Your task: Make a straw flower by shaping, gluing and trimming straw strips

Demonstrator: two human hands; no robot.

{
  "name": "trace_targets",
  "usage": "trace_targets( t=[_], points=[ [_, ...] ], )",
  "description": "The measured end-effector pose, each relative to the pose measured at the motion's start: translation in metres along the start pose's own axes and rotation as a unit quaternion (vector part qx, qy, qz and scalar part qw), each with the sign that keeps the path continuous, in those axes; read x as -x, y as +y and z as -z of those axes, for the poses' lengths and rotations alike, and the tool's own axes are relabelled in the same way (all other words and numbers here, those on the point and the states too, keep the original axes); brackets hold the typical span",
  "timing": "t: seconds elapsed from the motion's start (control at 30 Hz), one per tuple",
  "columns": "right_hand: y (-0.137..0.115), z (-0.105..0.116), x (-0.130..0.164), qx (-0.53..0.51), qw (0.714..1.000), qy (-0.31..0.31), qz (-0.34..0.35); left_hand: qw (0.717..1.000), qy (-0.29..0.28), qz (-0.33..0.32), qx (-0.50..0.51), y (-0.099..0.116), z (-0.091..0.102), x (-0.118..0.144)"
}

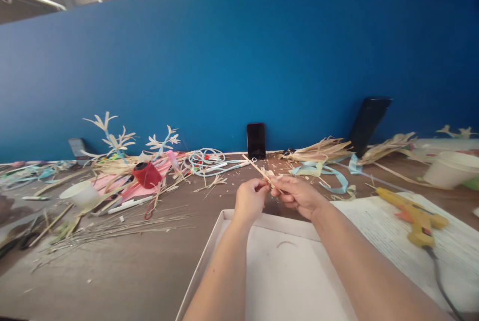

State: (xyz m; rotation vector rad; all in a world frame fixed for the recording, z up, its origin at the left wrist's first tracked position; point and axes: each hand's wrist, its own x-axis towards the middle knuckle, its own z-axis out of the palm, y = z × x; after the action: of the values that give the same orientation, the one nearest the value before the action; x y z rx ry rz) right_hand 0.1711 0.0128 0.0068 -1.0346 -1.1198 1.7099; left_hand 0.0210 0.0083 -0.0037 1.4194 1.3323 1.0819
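Observation:
My left hand (251, 200) and my right hand (299, 195) meet above the far edge of a white shallow box (284, 281). Between their fingertips is a thin pale straw-like strip (256, 165), slanting up to the left. My right hand is closed on its lower end. The left fingers are pinched together against the strip; their exact grip is partly hidden. A small curved pale shaving (287, 243) lies inside the box. Behind the hands, pale scraps (272, 161) litter the dark table.
A yellow glue gun (415, 216) lies on printed paper (359, 216) at right. A phone (256, 140) leans on the blue partition (224, 62). Leftward are thin wires (127, 231), a red container (147, 175), a white cup (79, 194) and straw flowers (119, 139). Dried strips (322, 151) lie behind.

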Motion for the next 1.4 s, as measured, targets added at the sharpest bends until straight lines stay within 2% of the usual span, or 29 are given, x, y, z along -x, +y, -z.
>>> trace_targets(
  t=[0.17, 0.3, 0.43, 0.63, 0.8, 0.9, 1.0, 1.1, 1.2, 1.27, 1.33, 1.4],
  points=[
    [0.0, -0.001, 0.0, 0.024, 1.0, -0.009, 0.003, 0.997, 0.006, 0.032, 0.074, 0.005, 0.003, -0.001],
    [0.002, -0.001, -0.002, 0.055, 0.998, 0.009, 0.016, 0.991, 0.018, 0.049, 0.122, 0.007, 0.004, -0.001],
    [0.004, -0.002, -0.004, 0.079, 0.996, 0.025, 0.032, 0.993, 0.024, 0.048, 0.108, 0.008, 0.004, 0.0],
    [0.005, -0.004, -0.005, 0.117, 0.99, 0.037, 0.076, 0.991, -0.012, 0.042, 0.124, 0.012, 0.006, 0.002],
    [0.007, -0.006, -0.005, 0.118, 0.989, 0.023, 0.09, 0.992, 0.031, 0.035, 0.114, 0.007, 0.006, -0.001],
    [0.006, -0.007, -0.003, 0.146, 0.984, 0.014, 0.103, 0.994, 0.047, 0.008, 0.102, 0.003, 0.006, -0.004],
    [0.004, -0.013, -0.001, 0.224, 0.963, 0.049, 0.142, 0.995, 0.082, -0.046, 0.037, 0.001, 0.006, -0.005],
    [0.005, -0.02, -0.003, 0.298, 0.926, 0.083, 0.215, 0.989, 0.118, -0.087, 0.003, 0.0, 0.006, -0.005],
    [0.009, -0.019, -0.008, 0.351, 0.886, 0.12, 0.28, 0.988, 0.127, -0.082, 0.008, 0.0, 0.007, -0.005],
    [0.01, -0.012, -0.012, 0.356, 0.865, 0.2, 0.291, 0.99, 0.123, -0.063, 0.017, 0.0, 0.007, -0.005],
    [0.009, -0.002, -0.013, 0.291, 0.879, 0.28, 0.254, 0.993, 0.112, -0.028, 0.039, 0.0, 0.007, -0.006],
    [0.006, 0.005, -0.011, 0.16, 0.924, 0.285, 0.197, 0.993, 0.101, 0.014, 0.064, 0.0, 0.007, -0.007]
  ],
)
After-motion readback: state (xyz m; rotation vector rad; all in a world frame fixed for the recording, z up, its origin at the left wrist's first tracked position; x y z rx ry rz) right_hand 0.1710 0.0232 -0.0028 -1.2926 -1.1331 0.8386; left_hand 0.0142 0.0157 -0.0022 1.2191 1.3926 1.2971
